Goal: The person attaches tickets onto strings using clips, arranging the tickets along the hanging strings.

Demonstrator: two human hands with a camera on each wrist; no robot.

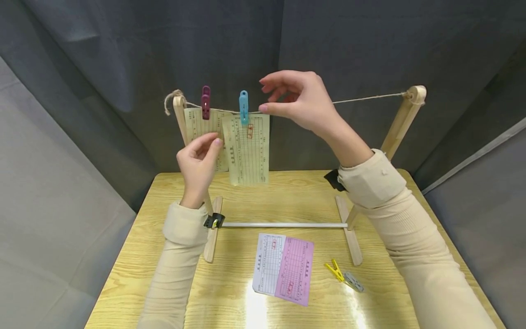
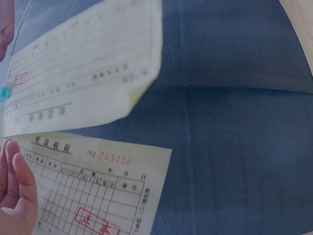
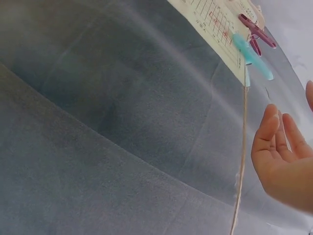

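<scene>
Curtain: dark grey cloth [image 1: 230, 45] fills my background behind the rack.
Table: I look down on a yellow wood-grain tabletop [image 1: 131, 278].
Drying rack: two wooden posts [image 1: 400, 119] on flat feet, joined low down by a white rod [image 1: 283, 225].
Twine: a thin cord [image 1: 367, 98] runs from post to post near their tops.
Right hand: I have it [image 1: 302, 98] beside the twine, just right of the blue clothespin; fingers loosely bent, thumb apart, nothing held.
Left hand: I see it [image 1: 198, 157] before the rear receipt, thumb and fingertips close together at the front receipt's left edge; I cannot tell whether they pinch the paper.
Front receipt: a pale yellow form [image 1: 249, 155] hangs from the twine, overlapping the rear one.
Rear receipt: another yellow form [image 1: 195, 121] hangs to its left, partly covered; my left wrist feed reads 243458 in red.
Table receipts: a white form [image 1: 267, 265] and a pink form [image 1: 297, 272] lie against each other.
Hanging clothespins: the purple one [image 1: 206, 103] grips the rear receipt, the blue clothespin [image 1: 244, 107] the front.
Loose clothespins: yellow [image 1: 335, 271] and grey [image 1: 354, 282] lie together, right of the pink form.
</scene>
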